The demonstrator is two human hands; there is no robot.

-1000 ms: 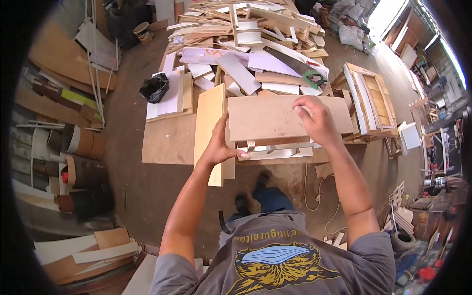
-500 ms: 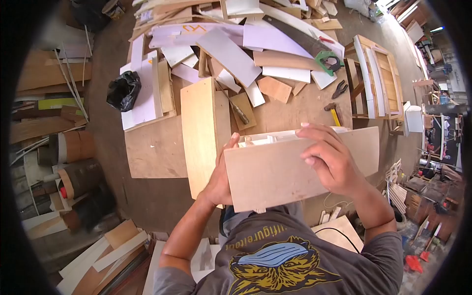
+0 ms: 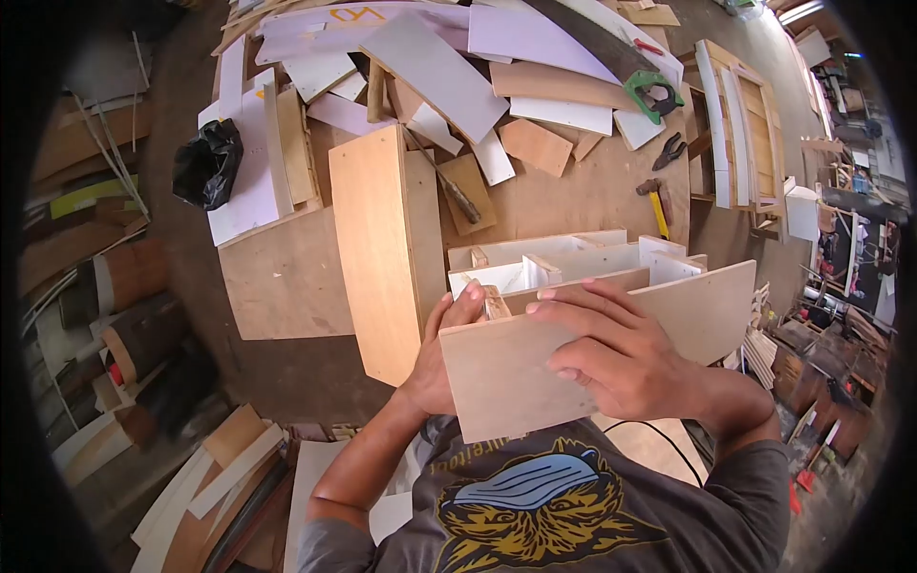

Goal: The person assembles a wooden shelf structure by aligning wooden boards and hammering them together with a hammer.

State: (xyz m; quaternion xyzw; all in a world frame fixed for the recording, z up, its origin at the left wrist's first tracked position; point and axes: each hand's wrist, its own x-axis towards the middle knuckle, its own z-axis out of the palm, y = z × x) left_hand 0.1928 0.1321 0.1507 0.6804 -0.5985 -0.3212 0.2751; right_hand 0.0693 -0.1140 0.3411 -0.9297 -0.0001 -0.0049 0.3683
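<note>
A wooden box frame [image 3: 516,382] with a plain plywood front panel and white inner partitions is tilted in front of my chest. My left hand [image 3: 435,358] is closed around its left end, with fingertips at the top corner beside a small wood block [image 3: 496,303]. Across the upper part of the front panel lies my right hand [image 3: 626,353]; its fingers reach over the top edge and its thumb presses the near face. The white partitions [image 3: 592,260] show behind the panel. The frame's underside is hidden.
A curved wooden box piece [image 3: 377,253] stands left of my hands. Beyond lie a chisel-like tool [image 3: 458,196], a hammer [image 3: 657,205], pliers [image 3: 671,151] and a green-handled saw [image 3: 653,95]. Board offcuts [image 3: 439,76] are piled at the back; a black plastic bag [image 3: 207,164] sits left.
The frame has tipped and come down toward me, so its inner partitions now show. Both hands have moved with it, the right one sliding slightly left along the panel. The camera view has shifted.
</note>
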